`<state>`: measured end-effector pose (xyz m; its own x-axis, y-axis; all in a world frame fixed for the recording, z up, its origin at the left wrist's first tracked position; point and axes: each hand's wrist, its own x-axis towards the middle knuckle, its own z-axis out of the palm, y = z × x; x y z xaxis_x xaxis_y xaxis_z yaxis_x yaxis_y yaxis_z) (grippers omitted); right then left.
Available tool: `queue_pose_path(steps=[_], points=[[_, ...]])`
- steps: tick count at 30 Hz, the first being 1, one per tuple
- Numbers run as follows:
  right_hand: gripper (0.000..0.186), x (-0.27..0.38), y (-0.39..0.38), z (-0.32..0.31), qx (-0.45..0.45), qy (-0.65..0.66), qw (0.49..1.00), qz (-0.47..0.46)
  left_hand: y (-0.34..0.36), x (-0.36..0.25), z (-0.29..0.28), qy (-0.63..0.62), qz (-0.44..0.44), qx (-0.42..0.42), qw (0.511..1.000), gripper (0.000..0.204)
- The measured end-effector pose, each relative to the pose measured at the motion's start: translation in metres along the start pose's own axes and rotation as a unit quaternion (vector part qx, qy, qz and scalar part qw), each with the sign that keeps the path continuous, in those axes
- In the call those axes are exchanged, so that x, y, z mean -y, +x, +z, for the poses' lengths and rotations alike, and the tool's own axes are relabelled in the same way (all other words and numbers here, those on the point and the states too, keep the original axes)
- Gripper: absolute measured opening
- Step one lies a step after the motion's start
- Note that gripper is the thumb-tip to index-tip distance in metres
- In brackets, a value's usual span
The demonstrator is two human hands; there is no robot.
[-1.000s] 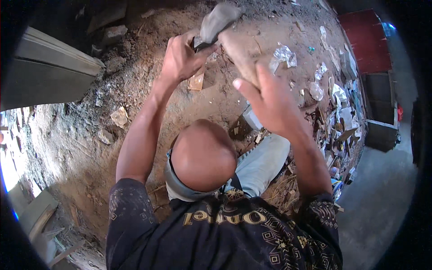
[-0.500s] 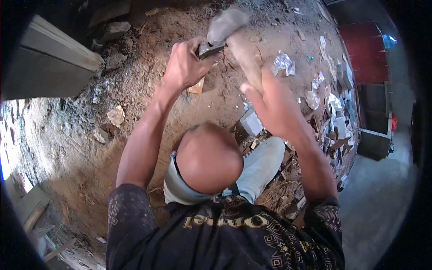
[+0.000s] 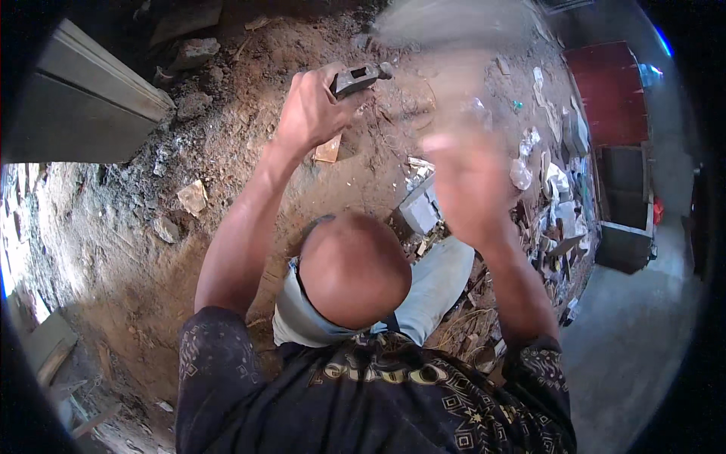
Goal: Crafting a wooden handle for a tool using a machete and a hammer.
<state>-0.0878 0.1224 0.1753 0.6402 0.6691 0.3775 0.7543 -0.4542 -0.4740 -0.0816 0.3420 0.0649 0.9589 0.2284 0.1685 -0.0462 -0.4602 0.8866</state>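
Observation:
My left hand (image 3: 310,110) is raised in the upper middle, closed around a dark metal hammer head (image 3: 354,79). A slot shows in its top face, and its rounded end sticks out past my fingers. To the right, my right hand (image 3: 470,178) is smeared by motion, closed on the wooden handle of a hammer (image 3: 455,79). Its big grey head is a pale blur near the top edge, apart from the piece in my left hand. Below the hands is a bent bare knee (image 3: 352,268).
Brown dirt ground (image 3: 249,83) spreads around me. A pale block (image 3: 420,208) lies beside my right leg, with clear plastic (image 3: 522,170) and mixed rubble farther right. A grey box-like piece (image 3: 83,106) stands at left. At right is a dark red panel (image 3: 609,94).
The hammer in my right hand was against the metal piece; it has swung up and to the right, away from it. My left hand has stayed nearly in place.

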Motion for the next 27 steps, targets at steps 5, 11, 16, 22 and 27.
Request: queue_pose_path(steps=[5,11,16,22,27], points=[[0.037,0.021,0.019,-0.010,0.159,-0.007,0.956,0.248,-0.004,0.011,0.000,-0.043,0.032,-0.034,0.998,0.035],[0.034,0.064,0.055,-0.063,0.013,0.179,0.955,0.237,0.008,0.021,-0.003,0.044,0.168,-0.135,0.976,0.026],[0.029,0.044,0.042,-0.034,-0.014,0.123,0.980,0.154,0.009,0.006,-0.007,-0.093,-0.017,-0.003,0.996,0.029],[0.040,-0.001,0.029,0.011,0.162,-0.031,0.959,0.231,0.013,0.026,0.003,-0.171,0.001,0.035,0.985,0.037],[0.039,-0.003,0.037,0.010,0.175,-0.027,0.953,0.245,0.004,0.076,0.043,-0.254,0.024,0.016,0.967,0.051]])
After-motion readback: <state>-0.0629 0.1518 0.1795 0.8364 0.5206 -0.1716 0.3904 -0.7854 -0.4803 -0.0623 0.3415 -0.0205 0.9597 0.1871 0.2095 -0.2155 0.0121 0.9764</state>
